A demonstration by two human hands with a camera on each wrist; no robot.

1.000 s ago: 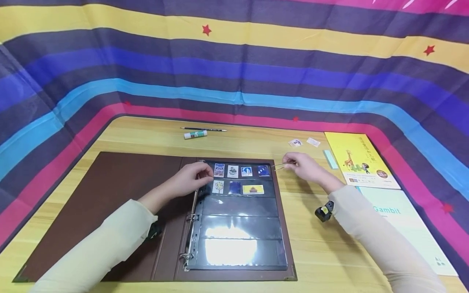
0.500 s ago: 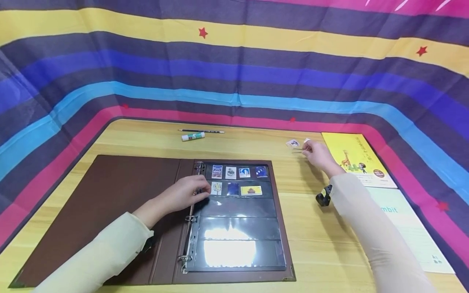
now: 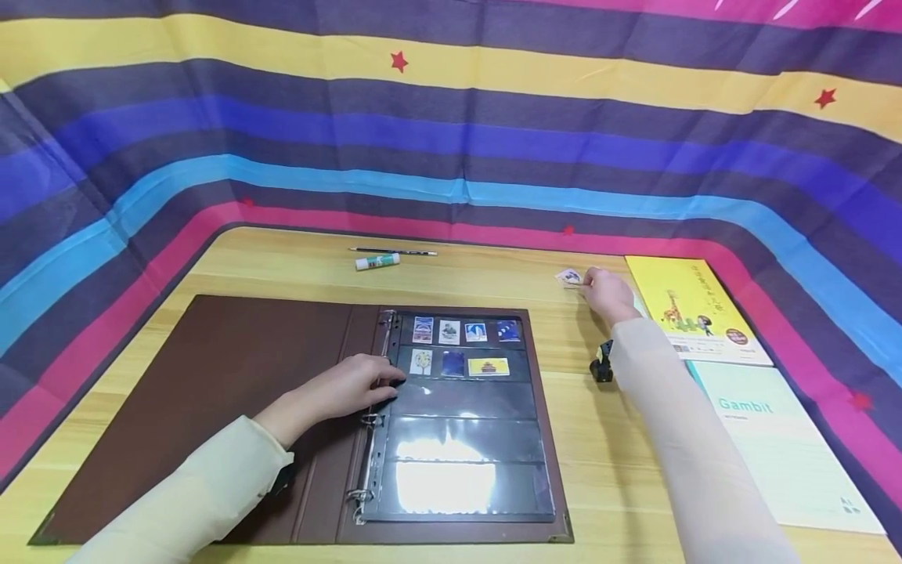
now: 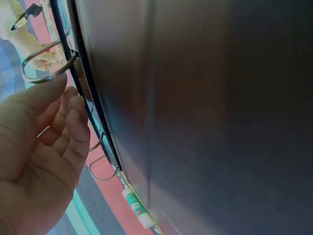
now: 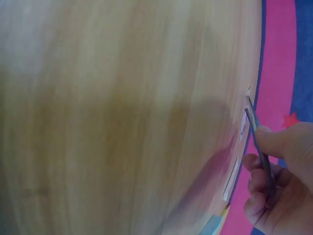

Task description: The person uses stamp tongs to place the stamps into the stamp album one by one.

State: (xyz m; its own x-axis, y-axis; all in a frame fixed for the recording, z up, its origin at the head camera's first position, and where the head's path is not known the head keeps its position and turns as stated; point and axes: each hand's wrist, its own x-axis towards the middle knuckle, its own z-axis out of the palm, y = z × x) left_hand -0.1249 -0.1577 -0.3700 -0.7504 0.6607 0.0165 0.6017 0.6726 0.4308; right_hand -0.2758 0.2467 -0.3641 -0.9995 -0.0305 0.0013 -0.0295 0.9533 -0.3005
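My right hand (image 3: 609, 296) pinches tweezers (image 5: 264, 161) between thumb and fingers. In the right wrist view their tips are slightly apart, right at a small loose stamp (image 3: 567, 276) on the table. A second loose stamp (image 5: 231, 180) lies beside it, hidden behind the hand in the head view. My left hand (image 3: 355, 384) lies at the inner edge of a black pocket page (image 3: 465, 399) in an open brown ring binder (image 3: 268, 368). Its fingers are loosely bent near a metal ring (image 4: 49, 78), holding nothing visible. Several stamps (image 3: 488, 366) fill the page's top two rows.
A glue stick (image 3: 377, 262) and a pencil (image 3: 395, 251) lie behind the binder. On the right are a yellow booklet (image 3: 687, 290) and a pale Gambit notebook (image 3: 782, 462). A striped cloth (image 3: 451, 141) walls the table's back and sides.
My right hand has carried the tweezers from the page's top right corner, away and to the right, over to the loose stamps. My left hand has slid down the page's inner edge.
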